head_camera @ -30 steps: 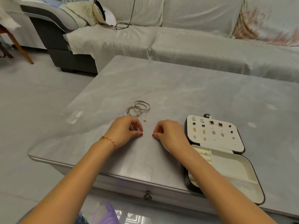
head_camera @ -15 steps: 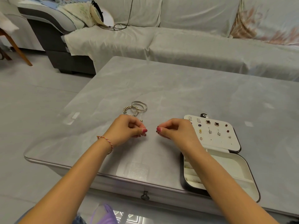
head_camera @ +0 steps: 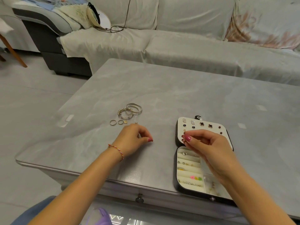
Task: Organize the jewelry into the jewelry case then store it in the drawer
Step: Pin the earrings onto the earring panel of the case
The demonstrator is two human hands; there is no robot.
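The open jewelry case (head_camera: pixel 180 174) lies at the table's near right edge. Its base holds rings and small pieces in cream rolls. Its raised earring panel (head_camera: pixel 201 127) carries several studs. My right hand (head_camera: pixel 211 148) hovers over the panel's lower left corner and pinches a tiny earring between thumb and forefinger. My left hand (head_camera: pixel 134 138) rests on the table to the left with curled fingers pinching a tiny pale piece, mostly hidden. Loose bangles (head_camera: pixel 129 110), two rings (head_camera: pixel 112 122) and a small stud (head_camera: pixel 136 122) lie beyond it.
The grey table (head_camera: pixel 178 88) has a drawer knob (head_camera: pixel 139 199) on its near front edge. A covered sofa (head_camera: pixel 178 46) runs along the far side. Grey floor lies to the left.
My right hand has moved right from beside the left hand to over the earring panel. The left hand stayed near the rings. The view shifted, showing the case's base.
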